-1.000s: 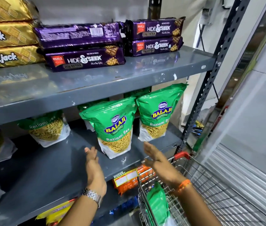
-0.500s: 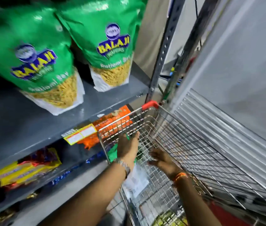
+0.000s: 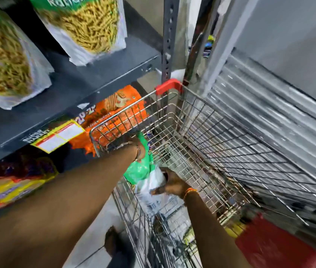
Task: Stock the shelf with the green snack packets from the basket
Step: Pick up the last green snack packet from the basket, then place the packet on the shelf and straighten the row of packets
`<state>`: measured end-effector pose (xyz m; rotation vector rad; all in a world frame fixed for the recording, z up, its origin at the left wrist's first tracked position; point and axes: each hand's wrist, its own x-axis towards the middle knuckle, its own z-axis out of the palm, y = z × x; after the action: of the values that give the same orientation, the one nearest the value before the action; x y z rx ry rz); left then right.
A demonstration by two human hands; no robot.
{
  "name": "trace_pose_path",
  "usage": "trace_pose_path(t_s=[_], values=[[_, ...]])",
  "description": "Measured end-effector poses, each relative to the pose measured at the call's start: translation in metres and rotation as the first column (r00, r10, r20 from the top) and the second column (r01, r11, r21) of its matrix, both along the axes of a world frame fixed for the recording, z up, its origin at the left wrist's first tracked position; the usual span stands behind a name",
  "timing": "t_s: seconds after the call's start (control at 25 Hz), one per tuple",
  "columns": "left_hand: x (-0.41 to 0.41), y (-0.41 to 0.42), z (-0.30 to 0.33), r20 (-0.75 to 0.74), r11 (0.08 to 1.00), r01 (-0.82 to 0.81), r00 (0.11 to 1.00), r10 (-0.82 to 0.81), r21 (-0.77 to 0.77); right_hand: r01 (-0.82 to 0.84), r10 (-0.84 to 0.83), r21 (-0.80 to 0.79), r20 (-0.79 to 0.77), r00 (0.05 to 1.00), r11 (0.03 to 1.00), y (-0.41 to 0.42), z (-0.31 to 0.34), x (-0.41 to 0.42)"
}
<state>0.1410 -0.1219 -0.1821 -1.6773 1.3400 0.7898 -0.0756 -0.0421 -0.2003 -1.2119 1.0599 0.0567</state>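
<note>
A green snack packet [image 3: 140, 168] with a clear lower end lies inside the wire basket [image 3: 230, 144]. Both my hands are down in the basket on it. My left hand [image 3: 137, 147] grips its green upper end near the basket's front rim, the fingers partly hidden. My right hand [image 3: 172, 185] holds the clear lower end. Two more green packets of the same snack, one on the right [image 3: 89, 24] and one on the left [image 3: 2, 62], stand upright on the grey shelf [image 3: 87, 74] above.
An orange biscuit packet [image 3: 118, 111] and a yellow price label [image 3: 58, 137] sit under the shelf edge, just left of the basket. Yellow packets [image 3: 8, 188] lie on the lower shelf. A shelf post [image 3: 169, 35] and a corrugated shutter [image 3: 269, 117] close in the right.
My view has tilted down from the shelf to the basket. Both hands left the shelf, reached into the basket and closed on a green packet.
</note>
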Motion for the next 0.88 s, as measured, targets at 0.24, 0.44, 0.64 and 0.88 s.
trace_pose_path(t_s=[0.24, 0.44, 0.64, 0.88], values=[[-0.019, 0.018, 0.085, -0.225, 0.961, -0.250, 0.950, 0.218, -0.123, -0.008, 0.006, 0.028, 0.064, 0.998, 1.000, -0.010, 0.001, -0.015], [-0.033, 0.018, 0.160, -0.421, 0.896, -0.423, 0.843, 0.334, -0.136, -0.026, 0.027, -0.032, 0.010, 1.000, 0.999, -0.017, 0.049, -0.042], [-0.004, 0.041, 0.245, -0.619, 0.777, -0.588, 0.702, 0.353, -0.224, 0.045, -0.033, -0.146, 0.088, 0.996, 0.988, -0.029, 0.149, -0.062], [0.045, 0.107, 0.331, -0.969, 0.280, -0.954, -0.037, 0.245, 0.108, 0.150, -0.081, -0.204, 0.313, 0.946, 0.967, -0.016, 0.259, -0.032]])
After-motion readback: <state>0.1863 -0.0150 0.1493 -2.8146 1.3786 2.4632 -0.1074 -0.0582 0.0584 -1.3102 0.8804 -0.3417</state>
